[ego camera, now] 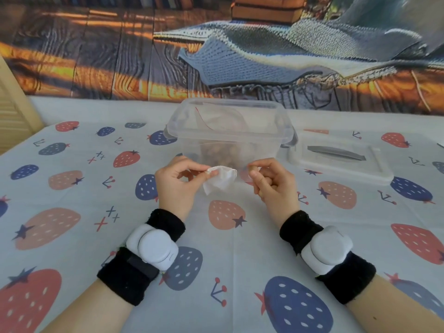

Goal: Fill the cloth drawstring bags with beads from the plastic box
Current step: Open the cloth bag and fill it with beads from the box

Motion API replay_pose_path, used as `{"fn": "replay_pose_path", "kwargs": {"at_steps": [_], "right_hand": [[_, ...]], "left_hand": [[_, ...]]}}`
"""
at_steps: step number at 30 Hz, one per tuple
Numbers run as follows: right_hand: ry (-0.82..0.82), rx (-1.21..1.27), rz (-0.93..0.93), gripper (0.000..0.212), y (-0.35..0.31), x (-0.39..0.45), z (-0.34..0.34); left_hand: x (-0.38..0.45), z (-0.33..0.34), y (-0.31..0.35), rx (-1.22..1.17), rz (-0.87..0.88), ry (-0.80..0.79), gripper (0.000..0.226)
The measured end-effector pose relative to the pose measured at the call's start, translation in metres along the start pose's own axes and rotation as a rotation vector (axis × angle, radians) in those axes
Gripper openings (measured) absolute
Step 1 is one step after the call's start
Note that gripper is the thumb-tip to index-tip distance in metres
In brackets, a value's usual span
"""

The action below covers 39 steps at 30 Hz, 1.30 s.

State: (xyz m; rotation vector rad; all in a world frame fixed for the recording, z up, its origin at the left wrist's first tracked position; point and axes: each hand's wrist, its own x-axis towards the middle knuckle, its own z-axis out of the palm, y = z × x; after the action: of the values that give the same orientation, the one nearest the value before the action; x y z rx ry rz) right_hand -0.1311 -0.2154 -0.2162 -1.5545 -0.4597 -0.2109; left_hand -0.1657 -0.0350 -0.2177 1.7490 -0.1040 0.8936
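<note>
Head view: bench (72,236) fills the lower two thirds of the frame, covered in a pale cloth printed with red, blue and peach strawberries; a printed backdrop (96,56) of wood planks, books and a knitted blanket runs across the top. Clear plastic box (228,131) sits at centre, lid off, grey latches hanging at both ends, with brownish beads (223,153) piled in the bottom and what looks like a clear plastic bag with a red line higher inside. Box lid (336,159) with a grey handle lies flat just right of the box. Both forearms come in from the bottom edge, each with black wristbands and a white device (153,246) strapped on. Left hand (175,186) is below the box's near wall; its grip is a thumb-and-finger pinch on the gathered rim of a small white cloth drawstring bag (219,180), which hangs off the bench between the two hands, mouth up. Right hand (271,183) is just right of the bag, fingers curled, grip pinching a small tan item near its fingertips, probably a bead but too small to confirm, not touching the bag.
</note>
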Motion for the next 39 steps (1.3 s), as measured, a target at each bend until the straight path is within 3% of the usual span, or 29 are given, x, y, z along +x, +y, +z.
{"fn": "replay_pose_path", "kwargs": {"at_steps": [5,9,12,17,24,32,39], "right_hand": [[0.016,-0.054,-0.151,0.01,0.003,-0.002,0.001],[-0.036,-0.126,-0.269,0.012,0.004,-0.008,0.005],[-0.037,-0.147,-0.271,0.013,0.006,-0.007,0.005],[-0.005,-0.164,-0.23,0.019,0.005,-0.005,0.004],[-0.027,-0.155,-0.257,0.015,0.005,-0.005,0.005],[-0.024,-0.136,-0.312,0.02,0.004,-0.007,0.005],[-0.173,-0.193,-0.297,0.028,0.012,-0.007,0.005]], "left_hand": [[-0.007,0.004,0.0,0.071,0.077,-0.057,0.019],[-0.01,0.006,0.004,0.07,-0.021,-0.116,0.031],[-0.01,0.007,0.006,-0.008,-0.142,-0.171,0.036],[-0.009,0.007,0.001,0.01,-0.095,-0.29,0.028],[-0.011,0.007,0.0,0.032,-0.031,-0.26,0.01],[-0.014,0.009,0.002,0.163,0.137,-0.204,0.022],[-0.014,0.009,0.001,0.149,0.085,-0.186,0.021]]}}
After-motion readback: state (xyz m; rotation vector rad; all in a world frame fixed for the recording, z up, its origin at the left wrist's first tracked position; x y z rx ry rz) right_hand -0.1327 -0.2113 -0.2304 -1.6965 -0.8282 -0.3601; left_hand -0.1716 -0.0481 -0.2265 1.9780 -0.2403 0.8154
